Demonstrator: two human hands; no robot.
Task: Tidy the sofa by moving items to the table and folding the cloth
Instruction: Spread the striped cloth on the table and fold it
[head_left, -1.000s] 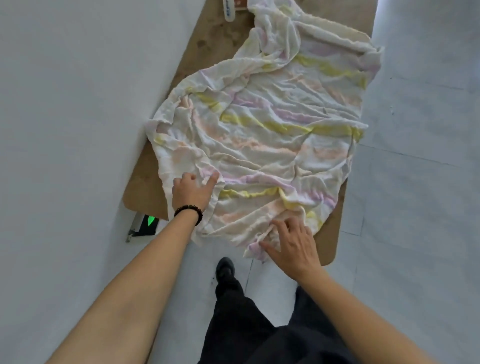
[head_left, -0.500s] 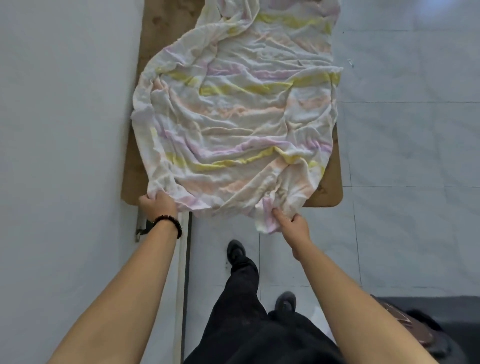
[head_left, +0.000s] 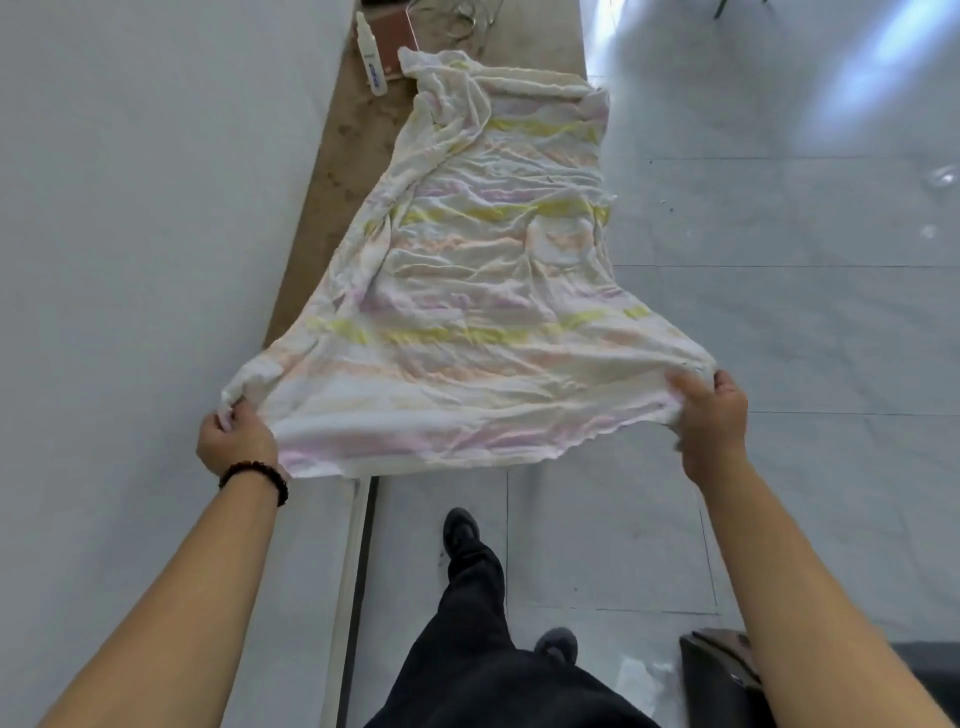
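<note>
A wrinkled white cloth (head_left: 483, 312) with yellow, pink and orange stripes lies lengthwise over the brown table (head_left: 337, 171). Its near edge is lifted off the table and stretched wide between my hands. My left hand (head_left: 236, 441), with a dark bead bracelet at the wrist, grips the near left corner. My right hand (head_left: 709, 415) grips the near right corner, out past the table's right edge. The far end of the cloth is bunched up on the table.
A white bottle (head_left: 370, 54), a reddish-brown flat item (head_left: 396, 34) and some cables (head_left: 462, 18) sit at the table's far end. A white wall (head_left: 130, 208) runs along the left. Tiled floor (head_left: 779, 234) lies right. A dark object (head_left: 719, 670) stands near my right leg.
Both hands have taken the cloth's near corners, lifted them off the table and pulled them apart and toward me, stretching the near edge wide. The view has tilted up along the table.
</note>
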